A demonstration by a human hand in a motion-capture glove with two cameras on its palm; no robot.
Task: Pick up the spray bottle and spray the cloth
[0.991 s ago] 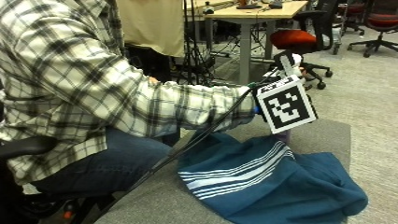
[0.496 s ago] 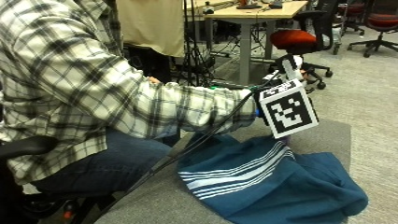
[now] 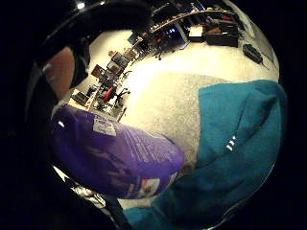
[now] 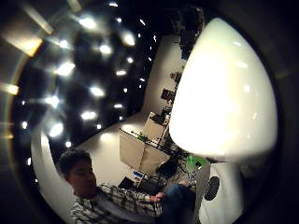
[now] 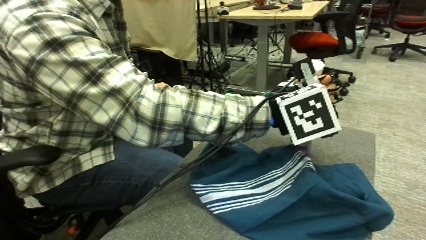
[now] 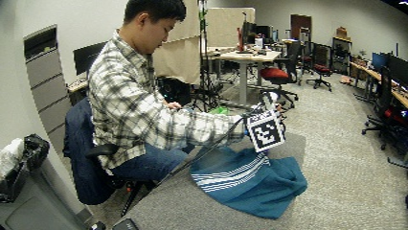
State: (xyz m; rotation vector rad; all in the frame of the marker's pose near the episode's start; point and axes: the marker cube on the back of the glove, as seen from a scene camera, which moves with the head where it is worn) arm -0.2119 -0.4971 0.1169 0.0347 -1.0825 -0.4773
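A teal cloth with white stripes (image 5: pixel 286 195) lies crumpled on the grey table (image 5: pixel 353 145). Above its far edge my gloved right hand (image 5: pixel 326 80) grips a spray bottle; its white spray head (image 5: pixel 307 69) sticks up over the fingers. In the little finger side palm view the bottle's purple body (image 3: pixel 115 158) fills the space next to the palm, with the cloth (image 3: pixel 235 158) below it. The white head (image 4: pixel 224 93) looms large in the thumb side palm view. The wide outside view shows the cloth (image 6: pixel 245 179) under the raised hand (image 6: pixel 271 103).
The table's far edge (image 5: pixel 363 132) runs just beyond the cloth, with carpet floor past it. A red office chair (image 5: pixel 319 40) and a wooden desk (image 5: pixel 273 12) stand behind. The person's bare left hand (image 6: pixel 172 104) rests at the lap.
The hand with the bottle has dipped very slightly over the cloth. The cloth has not moved.
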